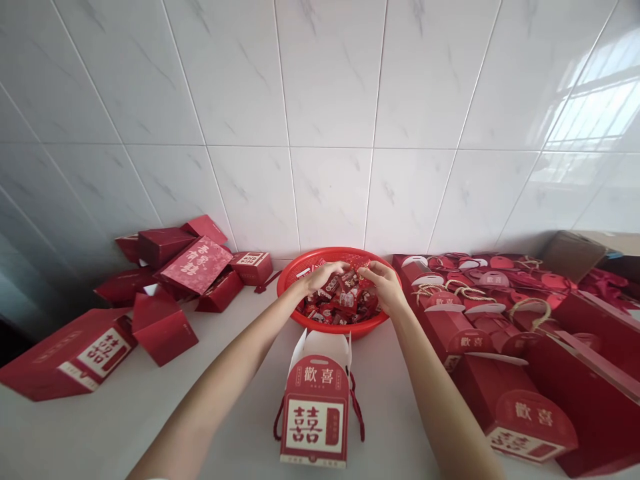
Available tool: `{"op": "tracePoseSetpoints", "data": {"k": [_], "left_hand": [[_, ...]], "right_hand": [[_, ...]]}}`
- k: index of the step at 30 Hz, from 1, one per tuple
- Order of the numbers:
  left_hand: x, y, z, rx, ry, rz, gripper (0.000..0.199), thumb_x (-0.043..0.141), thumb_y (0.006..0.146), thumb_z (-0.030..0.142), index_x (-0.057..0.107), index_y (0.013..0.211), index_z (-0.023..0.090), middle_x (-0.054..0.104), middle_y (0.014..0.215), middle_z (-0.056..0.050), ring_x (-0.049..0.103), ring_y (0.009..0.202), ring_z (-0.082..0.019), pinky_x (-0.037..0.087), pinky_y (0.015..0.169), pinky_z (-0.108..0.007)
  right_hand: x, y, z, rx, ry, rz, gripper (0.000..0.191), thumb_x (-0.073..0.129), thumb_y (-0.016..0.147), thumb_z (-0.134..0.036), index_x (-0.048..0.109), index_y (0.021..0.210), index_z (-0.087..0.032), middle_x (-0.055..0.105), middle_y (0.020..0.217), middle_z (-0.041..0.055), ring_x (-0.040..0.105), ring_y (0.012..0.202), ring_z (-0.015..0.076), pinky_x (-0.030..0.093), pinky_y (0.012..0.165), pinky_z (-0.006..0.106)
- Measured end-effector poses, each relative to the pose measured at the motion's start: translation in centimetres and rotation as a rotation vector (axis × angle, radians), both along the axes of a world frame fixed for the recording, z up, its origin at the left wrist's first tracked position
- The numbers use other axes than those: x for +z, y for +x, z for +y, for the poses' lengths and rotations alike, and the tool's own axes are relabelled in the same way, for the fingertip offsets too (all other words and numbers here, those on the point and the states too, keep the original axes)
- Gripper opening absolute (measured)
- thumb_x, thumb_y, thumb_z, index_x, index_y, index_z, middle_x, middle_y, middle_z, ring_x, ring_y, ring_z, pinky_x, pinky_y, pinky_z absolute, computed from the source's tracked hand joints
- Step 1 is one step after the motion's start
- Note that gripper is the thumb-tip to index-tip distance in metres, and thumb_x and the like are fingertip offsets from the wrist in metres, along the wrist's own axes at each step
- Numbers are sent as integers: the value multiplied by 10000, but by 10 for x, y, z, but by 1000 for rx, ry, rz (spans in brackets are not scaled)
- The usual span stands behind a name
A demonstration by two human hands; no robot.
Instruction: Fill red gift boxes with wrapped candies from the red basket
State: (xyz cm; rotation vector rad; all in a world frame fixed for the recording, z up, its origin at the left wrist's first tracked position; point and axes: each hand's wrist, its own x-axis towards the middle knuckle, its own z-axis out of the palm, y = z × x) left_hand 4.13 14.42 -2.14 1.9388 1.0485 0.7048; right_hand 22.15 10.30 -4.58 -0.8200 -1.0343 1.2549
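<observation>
A red plastic basket [334,327] full of red-wrapped candies [345,299] stands against the wall in front of me. Both hands are over it. My right hand [386,285] has its thumb and fingers closed on a red-wrapped candy [361,265] near the basket's back rim. My left hand [325,275] reaches in from the left with its fingers bent together over the candies; what its fingertips hold is hidden. Between my forearms an open red and white gift box [316,400] stands upright, its top flaps raised and red cords hanging at its sides.
On the left lies a loose pile of red boxes [195,263], with a larger box [70,353] nearer me. Many red gift boxes [470,330], several with rope handles, crowd the right side. A brown carton [580,253] sits at far right. A tiled wall [330,187] closes off the back.
</observation>
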Motion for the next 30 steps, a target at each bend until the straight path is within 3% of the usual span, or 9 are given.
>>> {"op": "tracePoseSetpoints", "data": {"k": [2,6,11,14,18,20,23,27,30], "left_hand": [[3,-1,-5,20,-21,-102,524,438,720,292,686,1176,218,727,1147,-42,600,1139,-276,447,1008,-392],[14,-9,-32,1,-129,-307,713,481,697,218,543,1407,207,727,1189,-68,673,1006,-257,513,908,-390],[37,-28,-87,-128,-186,-254,722,567,774,215,450,1486,222,738,1145,-100,701,1030,-280,521,925,-414],[44,-43,-119,-175,-61,-20,586,614,820,300,555,1401,260,708,1212,-82,638,1166,-296,506,952,-405],[43,-64,-149,5,174,411,325,583,876,451,727,1095,259,690,1127,-60,637,1047,-271,492,871,-334],[42,-72,-158,22,129,542,342,562,887,506,731,1052,259,694,1076,-52,652,950,-251,481,796,-301],[44,-79,-166,-51,25,631,380,552,886,522,706,1123,268,710,1075,-39,656,916,-231,460,740,-272],[50,-77,-172,-175,-27,707,279,559,846,382,727,994,217,710,923,-30,634,790,-194,433,680,-262],[49,-74,-173,-153,-36,669,205,573,768,296,708,878,189,664,773,-10,602,700,-172,414,616,-252]], "right_hand": [[2,2,1,18,5,53,349,883,536,-417,680,714,-196,670,715,-7,599,668,149,519,617,273],[20,6,-9,94,57,73,309,866,582,-404,697,747,-205,680,751,-8,603,696,157,519,646,291],[53,10,-39,170,181,-18,265,852,629,-395,708,770,-222,669,778,-10,582,706,145,486,654,262],[64,10,-57,217,232,-133,265,844,659,-406,713,794,-219,681,795,-1,584,704,150,486,672,273],[70,6,-74,310,312,-237,209,812,734,-365,715,813,-199,690,799,6,604,718,156,491,692,288],[71,2,-81,352,343,-289,179,791,765,-340,708,823,-192,685,802,11,610,735,164,489,691,291],[73,-6,-88,423,420,-428,154,741,818,-321,681,818,-179,657,806,18,591,747,164,475,698,291],[74,-12,-96,608,543,-748,132,699,860,-280,644,812,-170,618,787,1,536,718,137,422,667,264],[75,-14,-100,699,590,-972,72,672,875,-232,651,841,-172,630,802,-3,539,736,134,398,669,259]]}}
